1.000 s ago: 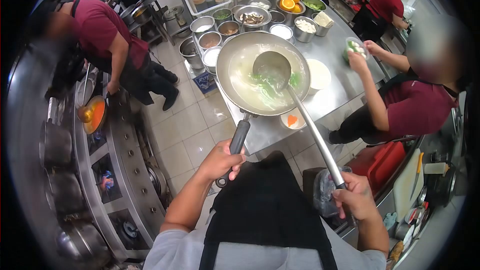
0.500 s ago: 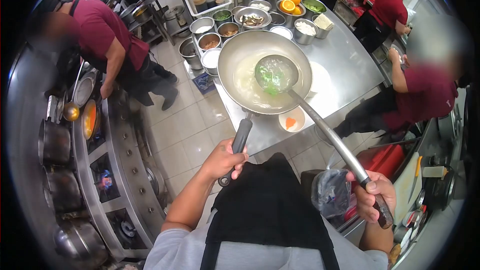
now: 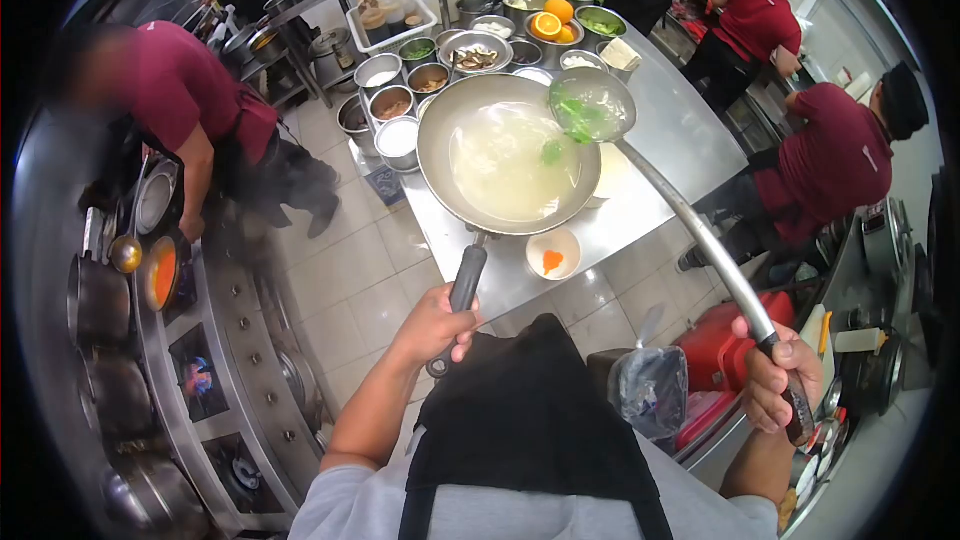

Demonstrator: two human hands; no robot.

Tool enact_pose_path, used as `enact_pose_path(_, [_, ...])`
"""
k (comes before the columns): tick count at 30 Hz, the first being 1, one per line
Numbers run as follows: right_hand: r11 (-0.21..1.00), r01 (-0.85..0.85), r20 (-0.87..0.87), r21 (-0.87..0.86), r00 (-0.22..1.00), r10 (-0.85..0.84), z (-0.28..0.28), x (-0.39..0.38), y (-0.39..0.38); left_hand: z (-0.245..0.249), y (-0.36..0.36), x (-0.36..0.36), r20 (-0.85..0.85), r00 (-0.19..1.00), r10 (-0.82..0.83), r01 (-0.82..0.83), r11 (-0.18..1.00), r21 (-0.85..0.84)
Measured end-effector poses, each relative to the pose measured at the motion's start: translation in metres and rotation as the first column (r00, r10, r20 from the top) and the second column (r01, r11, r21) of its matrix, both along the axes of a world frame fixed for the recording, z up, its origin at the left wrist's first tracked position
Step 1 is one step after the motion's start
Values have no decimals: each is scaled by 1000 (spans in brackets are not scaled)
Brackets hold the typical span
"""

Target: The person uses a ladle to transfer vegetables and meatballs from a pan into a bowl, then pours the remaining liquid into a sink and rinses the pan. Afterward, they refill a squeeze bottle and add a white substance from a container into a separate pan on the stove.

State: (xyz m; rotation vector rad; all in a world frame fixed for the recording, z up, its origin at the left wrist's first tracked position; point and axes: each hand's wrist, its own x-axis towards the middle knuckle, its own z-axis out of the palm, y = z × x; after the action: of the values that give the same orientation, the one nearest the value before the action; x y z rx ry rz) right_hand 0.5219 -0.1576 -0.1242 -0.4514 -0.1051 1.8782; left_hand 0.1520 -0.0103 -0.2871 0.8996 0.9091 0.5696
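My left hand (image 3: 438, 328) is wrapped round the black handle of a frying pan (image 3: 440, 145), which holds pale, cloudy liquid with a bit of green in it. My right hand (image 3: 782, 378) grips the dark end of a long-handled ladle (image 3: 615, 110). The ladle's bowl, with green leaves and liquid in it, is over the pan's upper right rim. Just below the pan, a white bowl (image 3: 545, 265) with an orange piece inside stands near the steel table's (image 3: 690, 130) front edge.
Metal containers of ingredients (image 3: 392, 102) crowd the table beyond the pan, with oranges (image 3: 558, 12) behind. A person in red (image 3: 200, 90) works at the stove (image 3: 245, 340) on the left. Another person (image 3: 825, 160) stands at the right, near a lined bin (image 3: 650, 390).
The ladle has moved up and right, from over the pan's middle to its rim, carrying greens. My right hand has shifted right. The pan appears slightly further left and lower.
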Motion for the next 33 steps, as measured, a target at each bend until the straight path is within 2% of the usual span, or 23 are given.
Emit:
enact_pose_path(7, [996, 71, 53, 57, 996, -75, -7, 23, 3, 7, -3, 0, -21, 1000, -10, 9, 1000, -30])
enact_pose_path(13, [992, 119, 167, -30, 979, -113, -38, 35, 10, 10, -12, -5, -56, 998, 1, -4, 999, -46])
enact_pose_path(16, [993, 103, 342, -64, 937, -76, -58, 37, 16, 10, -15, -9, -49, 998, 39, -42, 997, -61])
enact_pose_path(17, [992, 107, 340, -64, 937, -79, -65, 37, 17, 10, -16, -11, -52, 997, 51, -55, 996, -70])
enact_pose_path(20, [988, 115, 573, -99, 819, -38, -79, 33, 20, 11, -19, -15, -55, 997, 63, -67, 995, -80])
enact_pose_path(21, [988, 116, 571, -99, 820, -39, -82, 30, 20, 12, -20, -16, -52, 997, 64, -68, 994, -81])
enact_pose_path(23, [987, 118, 680, -111, 733, -11, -91, 25, 19, 13, -22, -17, -50, 997, 66, -70, 995, -77])
enact_pose_path(25, [986, 115, 709, -117, 705, 2, -99, 19, 18, 15, -24, -19, -49, 996, 69, -73, 995, -71])
enact_pose_path(27, [987, 97, 782, -125, 622, 38, -107, 12, 15, 16, -25, -20, -44, 997, 68, -71, 995, -67])
enact_pose_path(29, [984, 101, 791, -145, 610, 54, -114, 0, 13, 13, -25, -21, -45, 997, 61, -63, 997, -53])
enact_pose_path(32, [988, 25, 960, -151, 243, 141, -127, -17, 6, 13, -26, -23, -49, 997, 51, -53, 998, -42])
enact_pose_path(33, [989, 21, 960, -149, 242, 140, -138, -19, -1, 13, -25, -23, -52, 998, 41, -43, 998, -45])
